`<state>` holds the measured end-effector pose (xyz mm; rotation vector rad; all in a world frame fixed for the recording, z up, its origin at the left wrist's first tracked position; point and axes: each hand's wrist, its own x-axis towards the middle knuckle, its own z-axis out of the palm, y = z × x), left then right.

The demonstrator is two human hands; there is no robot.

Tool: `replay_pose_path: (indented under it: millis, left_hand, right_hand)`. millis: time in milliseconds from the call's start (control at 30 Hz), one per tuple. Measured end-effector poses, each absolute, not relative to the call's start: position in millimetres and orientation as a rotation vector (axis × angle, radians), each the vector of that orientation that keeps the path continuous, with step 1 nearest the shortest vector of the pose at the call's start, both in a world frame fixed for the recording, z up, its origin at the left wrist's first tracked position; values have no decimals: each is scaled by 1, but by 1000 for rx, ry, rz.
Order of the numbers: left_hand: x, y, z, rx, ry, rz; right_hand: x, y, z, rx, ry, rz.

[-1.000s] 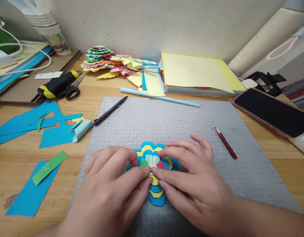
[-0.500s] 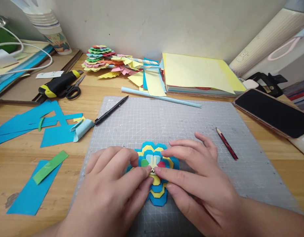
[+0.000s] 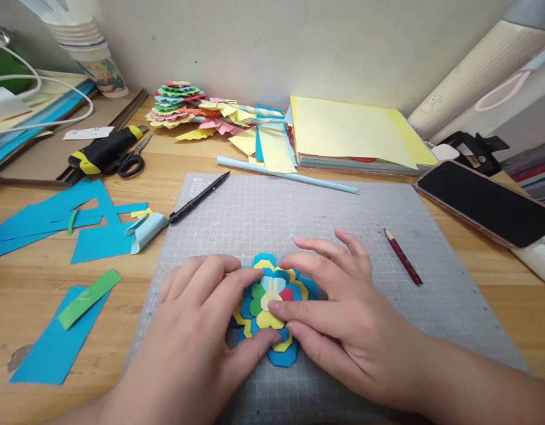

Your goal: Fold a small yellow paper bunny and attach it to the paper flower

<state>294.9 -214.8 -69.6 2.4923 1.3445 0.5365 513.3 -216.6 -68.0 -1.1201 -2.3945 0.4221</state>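
A layered paper flower point(image 3: 263, 321) in blue, yellow, green and red lies flat on the grey cutting mat point(image 3: 237, 224). A cream rabbit-shaped paper piece point(image 3: 267, 300) sits at its centre, its lower part under my right index fingertip. My left hand point(image 3: 202, 330) holds the flower from the left, index finger on the upper petals and thumb on the lower ones. From the right, my right hand point(image 3: 343, 307) presses with its index finger; the thumb touches the lower right petals. Its other fingers are spread, the middle one over the upper petals.
A black pen point(image 3: 199, 198), a red pencil point(image 3: 403, 257) and a pale blue paper stick point(image 3: 285, 175) lie around. Blue paper strips point(image 3: 55, 348), scissors point(image 3: 133, 162) and a black-yellow tool point(image 3: 99, 154) are left. A phone point(image 3: 489, 200) is right; a paper stack point(image 3: 352, 133) stands behind.
My left thumb and index finger have spread apart, off the rabbit piece, uncovering the green petals. My right hand has shifted slightly left, its index finger still on the centre.
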Motion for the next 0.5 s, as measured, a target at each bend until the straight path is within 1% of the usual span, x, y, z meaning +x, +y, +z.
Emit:
replay_pose_path:
  millis: [267, 433, 500]
  left_hand:
    - [296, -217, -71, 2471, 1362, 461]
    - [296, -217, -71, 2458, 1374, 460]
    - [296, -217, -71, 2456, 1376, 459]
  right_hand:
    - [508, -221, -70, -1135, -2384, 398]
    - [510, -220, -70, -1080, -2131, 387]
    - [510, -219, -71, -1092, -2130, 349]
